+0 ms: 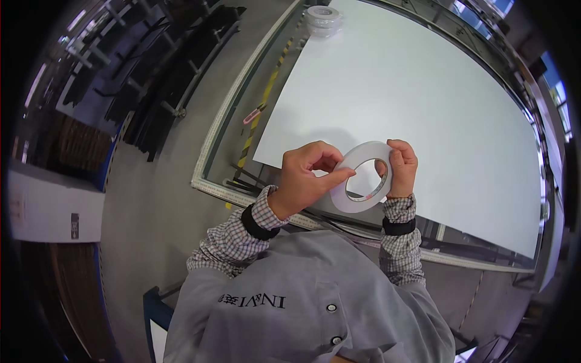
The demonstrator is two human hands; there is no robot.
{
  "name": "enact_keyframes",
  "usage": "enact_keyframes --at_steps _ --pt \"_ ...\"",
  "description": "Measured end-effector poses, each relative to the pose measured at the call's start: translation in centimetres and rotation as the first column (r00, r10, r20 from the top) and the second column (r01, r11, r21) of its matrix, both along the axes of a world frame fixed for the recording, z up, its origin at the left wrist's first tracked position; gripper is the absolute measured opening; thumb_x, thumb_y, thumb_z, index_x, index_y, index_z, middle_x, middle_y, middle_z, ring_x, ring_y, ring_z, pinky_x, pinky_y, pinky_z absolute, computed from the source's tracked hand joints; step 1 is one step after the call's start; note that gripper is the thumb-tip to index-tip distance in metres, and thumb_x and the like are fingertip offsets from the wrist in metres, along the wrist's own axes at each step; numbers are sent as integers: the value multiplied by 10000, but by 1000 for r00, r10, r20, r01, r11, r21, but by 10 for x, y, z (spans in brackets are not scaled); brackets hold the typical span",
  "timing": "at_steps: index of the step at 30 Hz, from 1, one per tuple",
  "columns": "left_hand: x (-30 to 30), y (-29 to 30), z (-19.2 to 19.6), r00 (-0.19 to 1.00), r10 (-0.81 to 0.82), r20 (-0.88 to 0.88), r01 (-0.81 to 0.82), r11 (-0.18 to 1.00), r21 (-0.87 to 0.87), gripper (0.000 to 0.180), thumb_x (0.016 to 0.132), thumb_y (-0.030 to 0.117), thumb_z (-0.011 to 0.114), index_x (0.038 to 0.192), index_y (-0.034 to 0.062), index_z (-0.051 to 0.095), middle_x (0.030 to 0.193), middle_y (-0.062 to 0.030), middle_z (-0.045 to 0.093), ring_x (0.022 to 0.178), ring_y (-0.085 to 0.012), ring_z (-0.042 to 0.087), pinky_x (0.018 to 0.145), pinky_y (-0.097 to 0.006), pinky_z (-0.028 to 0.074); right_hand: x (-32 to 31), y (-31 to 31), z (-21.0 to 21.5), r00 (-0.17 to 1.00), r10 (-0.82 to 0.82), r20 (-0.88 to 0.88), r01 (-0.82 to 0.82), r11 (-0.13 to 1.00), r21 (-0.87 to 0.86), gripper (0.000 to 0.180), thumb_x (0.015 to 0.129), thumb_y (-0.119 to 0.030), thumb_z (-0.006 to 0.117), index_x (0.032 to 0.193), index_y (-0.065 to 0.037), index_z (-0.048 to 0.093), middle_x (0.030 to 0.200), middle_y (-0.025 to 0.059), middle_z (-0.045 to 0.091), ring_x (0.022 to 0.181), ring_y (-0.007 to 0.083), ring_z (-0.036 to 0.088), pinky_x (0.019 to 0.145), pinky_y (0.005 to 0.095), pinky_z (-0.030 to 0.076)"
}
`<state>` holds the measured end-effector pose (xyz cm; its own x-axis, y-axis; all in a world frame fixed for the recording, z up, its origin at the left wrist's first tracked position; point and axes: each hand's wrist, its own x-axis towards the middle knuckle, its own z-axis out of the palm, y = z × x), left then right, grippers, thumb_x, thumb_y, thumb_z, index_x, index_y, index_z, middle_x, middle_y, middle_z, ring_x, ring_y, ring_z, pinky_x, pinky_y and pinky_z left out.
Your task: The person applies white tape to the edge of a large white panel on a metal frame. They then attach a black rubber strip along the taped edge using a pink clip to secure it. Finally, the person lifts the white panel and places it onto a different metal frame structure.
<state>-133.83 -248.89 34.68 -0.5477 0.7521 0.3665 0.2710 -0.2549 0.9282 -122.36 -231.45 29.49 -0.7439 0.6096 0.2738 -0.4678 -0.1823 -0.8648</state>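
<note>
A wide white roll of tape point(348, 201) is held up in front of me, tilted, above the near edge of a large white panel point(417, 97). My right hand point(402, 166) grips the roll's right side, with some fingers showing through its centre hole. At the roll's left rim, my left hand point(310, 175) is closed in a pinch, thumb and forefinger at the tape's edge. Whether a loose tape end lies between those fingertips is too small to tell.
The panel lies on a glass-topped table with a pale frame point(213, 133). Several tape rolls point(324, 21) are stacked at its far left corner. A pink-handled cutter point(254, 114) lies on the left side by yellow-black striped tape point(270, 85). Black racks point(175, 78) stand farther left.
</note>
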Motion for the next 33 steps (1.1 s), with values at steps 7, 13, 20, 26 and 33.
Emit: enact_keyframes --at_steps 7,13,20,26,33 --pt "-28 3 55 970 -139 -201 162 982 102 312 687 -31 718 942 -25 538 882 -110 613 752 -136 635 645 -232 535 -14 -14 48 981 -173 -88 164 981 -101 208 922 -182 497 1026 -13 558 586 40 528 457 89 449 410 208 340" --pt "-55 12 54 867 -430 252 478 861 -176 317 709 -20 706 861 17 431 778 -80 605 717 -90 610 572 -211 505 -13 -14 61 961 -116 250 149 982 -119 194 928 -176 482 1005 -17 561 577 29 515 457 82 435 421 189 330" --pt "-59 8 -34 744 -240 624 311 950 -5 280 774 16 664 942 18 440 772 -54 594 685 -74 584 538 -189 475 -29 -98 53 942 -317 110 285 582 -762 772 868 -582 398 1272 75 356 994 119 520 855 181 501 706 267 430" --pt "-41 27 -44 774 -104 625 98 994 44 285 776 33 665 956 17 445 779 -57 611 651 -62 574 502 -177 444 -24 -94 33 908 -280 312 378 868 -321 289 947 -325 409 972 -51 499 776 62 571 539 85 466 436 199 355" --pt "-14 42 -53 862 -82 500 37 994 99 332 729 4 709 768 59 384 698 -41 564 579 -47 546 469 -173 448 3 -63 37 954 -162 252 252 889 -382 226 939 -287 432 864 -77 474 736 83 580 459 84 436 392 196 343"
